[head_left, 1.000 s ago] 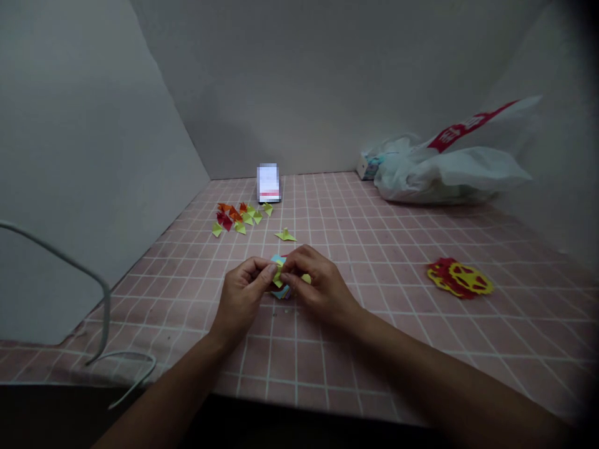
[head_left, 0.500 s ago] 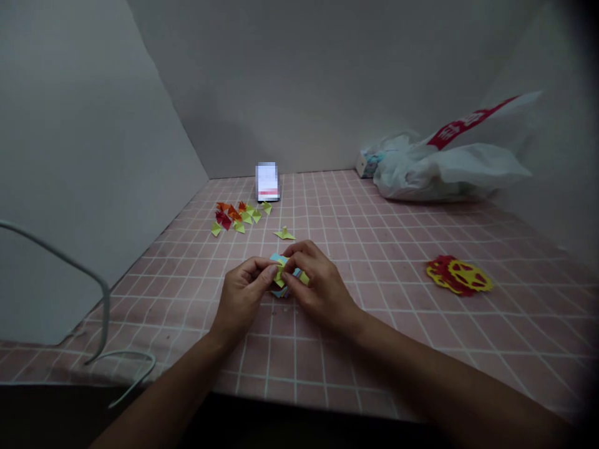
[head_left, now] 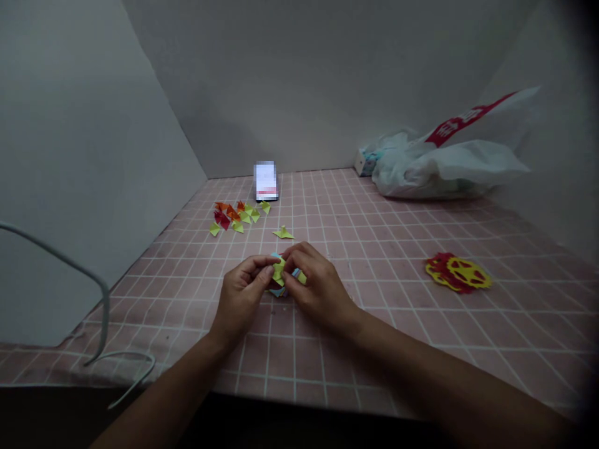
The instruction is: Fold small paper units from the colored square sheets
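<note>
both left hand (head_left: 241,288) and right hand (head_left: 317,285) have fingers (head_left: 266,276) pinched on yellow paper (head_left: 279,270); apparently folding, next crease wants light touch.

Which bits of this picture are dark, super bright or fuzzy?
Head view: dim overall, blackest at the right edge; the phone screen glows brightest, blurred into squares; lettering on the plastic bag is too soft to read; the yellow paper between left hand and right hand is too small to show fine folds.
</note>
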### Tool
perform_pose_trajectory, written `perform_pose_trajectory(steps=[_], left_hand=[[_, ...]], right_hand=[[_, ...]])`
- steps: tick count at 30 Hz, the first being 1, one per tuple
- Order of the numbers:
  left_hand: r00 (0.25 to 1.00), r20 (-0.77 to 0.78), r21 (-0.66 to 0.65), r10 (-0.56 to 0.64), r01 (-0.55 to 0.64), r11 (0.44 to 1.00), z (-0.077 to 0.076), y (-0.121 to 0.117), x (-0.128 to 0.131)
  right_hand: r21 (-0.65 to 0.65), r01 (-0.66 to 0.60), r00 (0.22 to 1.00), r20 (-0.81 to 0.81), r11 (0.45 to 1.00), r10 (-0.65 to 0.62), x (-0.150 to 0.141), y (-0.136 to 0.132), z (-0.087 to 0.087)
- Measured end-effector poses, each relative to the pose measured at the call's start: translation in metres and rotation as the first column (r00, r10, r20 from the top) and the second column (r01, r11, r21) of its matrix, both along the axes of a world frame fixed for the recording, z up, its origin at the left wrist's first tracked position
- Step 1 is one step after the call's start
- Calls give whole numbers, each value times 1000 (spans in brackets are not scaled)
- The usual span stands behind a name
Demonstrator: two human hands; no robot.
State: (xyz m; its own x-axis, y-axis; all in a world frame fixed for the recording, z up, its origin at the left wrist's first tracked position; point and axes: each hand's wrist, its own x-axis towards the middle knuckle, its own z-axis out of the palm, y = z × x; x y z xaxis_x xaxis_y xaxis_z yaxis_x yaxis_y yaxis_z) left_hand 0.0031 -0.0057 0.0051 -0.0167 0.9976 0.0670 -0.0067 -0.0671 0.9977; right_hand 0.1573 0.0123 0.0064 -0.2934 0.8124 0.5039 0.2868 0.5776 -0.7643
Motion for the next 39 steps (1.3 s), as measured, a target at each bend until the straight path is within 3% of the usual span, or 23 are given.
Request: perform_pose_trajectory(steps=[17, 21, 25, 30, 39], left_hand=[[997, -28, 1, 75, -75, 997, 5, 0, 3], [995, -22, -7, 102, -102, 995, 5, 0, 2], [992, -23, -7, 123, -123, 992, 7, 0, 2], [994, 39, -54, 102, -100, 994, 7, 1, 1], [995, 100, -36, 14, -11, 999, 2, 2, 0]], right_hand=[[-23, 16, 999, 31, 1000, -15, 4, 5, -1], [-146, 62, 998, -16, 987, -65, 6, 8, -1], [-262, -35, 991, -136, 964, -1, 5, 9, -2], [-175, -109, 989, -117, 979, 89, 4, 8, -4], [-153, -28, 999, -42, 988, 22, 5, 9, -3]])
